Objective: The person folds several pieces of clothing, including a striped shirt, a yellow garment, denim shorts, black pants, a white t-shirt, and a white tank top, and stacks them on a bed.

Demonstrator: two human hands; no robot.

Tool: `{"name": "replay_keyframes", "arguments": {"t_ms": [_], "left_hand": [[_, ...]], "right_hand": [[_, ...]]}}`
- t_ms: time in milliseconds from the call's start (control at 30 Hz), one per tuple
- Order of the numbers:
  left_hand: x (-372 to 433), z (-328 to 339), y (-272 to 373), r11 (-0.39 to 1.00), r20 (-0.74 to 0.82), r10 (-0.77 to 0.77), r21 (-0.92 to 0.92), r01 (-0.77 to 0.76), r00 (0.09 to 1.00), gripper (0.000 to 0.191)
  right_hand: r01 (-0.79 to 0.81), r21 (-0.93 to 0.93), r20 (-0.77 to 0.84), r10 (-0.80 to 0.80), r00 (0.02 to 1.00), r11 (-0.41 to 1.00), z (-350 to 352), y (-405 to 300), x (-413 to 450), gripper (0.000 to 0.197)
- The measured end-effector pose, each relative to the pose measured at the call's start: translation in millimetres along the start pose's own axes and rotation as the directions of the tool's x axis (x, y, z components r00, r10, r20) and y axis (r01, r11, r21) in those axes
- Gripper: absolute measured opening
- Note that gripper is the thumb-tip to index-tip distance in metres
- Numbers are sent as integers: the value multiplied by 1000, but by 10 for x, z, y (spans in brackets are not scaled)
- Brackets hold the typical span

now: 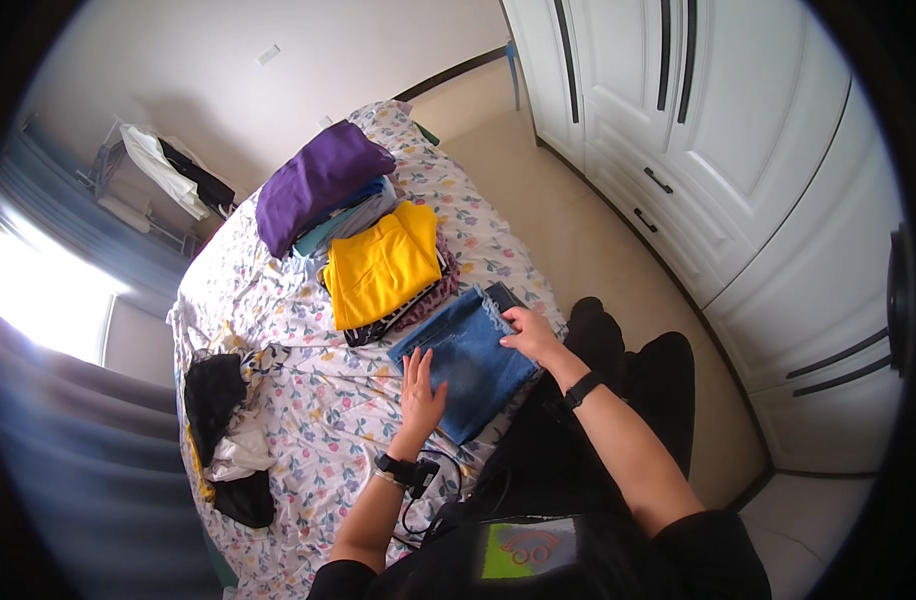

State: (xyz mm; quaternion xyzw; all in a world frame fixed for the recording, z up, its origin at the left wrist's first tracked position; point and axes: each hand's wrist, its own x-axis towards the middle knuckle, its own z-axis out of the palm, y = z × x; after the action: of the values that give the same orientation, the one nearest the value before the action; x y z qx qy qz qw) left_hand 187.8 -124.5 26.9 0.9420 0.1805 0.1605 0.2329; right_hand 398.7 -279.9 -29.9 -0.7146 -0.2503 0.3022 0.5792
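Observation:
A folded pair of blue jeans [469, 367] with a frayed hem lies on the floral bedsheet [338, 420] in front of me. My left hand [422, 394] rests flat at its left edge, fingers spread and holding nothing. At the frayed hem, my right hand [531, 334] pinches the denim between thumb and fingers. A darker denim piece [503, 295] shows just past the hem, partly hidden. Beyond the jeans sits a pile of folded clothes topped by a yellow garment [386, 262]. Behind it, a purple garment [323, 184] covers a second, taller pile.
Loose black, white and patterned clothes [216, 401] lie crumpled at the bed's left edge. A white wardrobe [735, 142] with black handles lines the right side, across a strip of floor [555, 210]. A clothes rack [165, 169] and blue curtains [75, 450] stand left. A cable [458, 472] lies near my left wrist.

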Motion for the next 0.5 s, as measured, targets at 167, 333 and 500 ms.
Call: {"name": "replay_keyframes", "arguments": {"t_ms": [167,333,500], "left_hand": [[90,83,68,938,102,-80,345,40,992,64],[38,226,-97,902,58,-75,429,42,996,64],[56,277,-80,914,58,-102,400,71,993,65]], "right_hand": [[-24,-336,-112,-15,994,941,-130,-154,-126,41],[175,-632,-191,-370,909,755,166,-565,-293,43],[437,-783,302,-342,890,444,771,-611,-495,69]]}}
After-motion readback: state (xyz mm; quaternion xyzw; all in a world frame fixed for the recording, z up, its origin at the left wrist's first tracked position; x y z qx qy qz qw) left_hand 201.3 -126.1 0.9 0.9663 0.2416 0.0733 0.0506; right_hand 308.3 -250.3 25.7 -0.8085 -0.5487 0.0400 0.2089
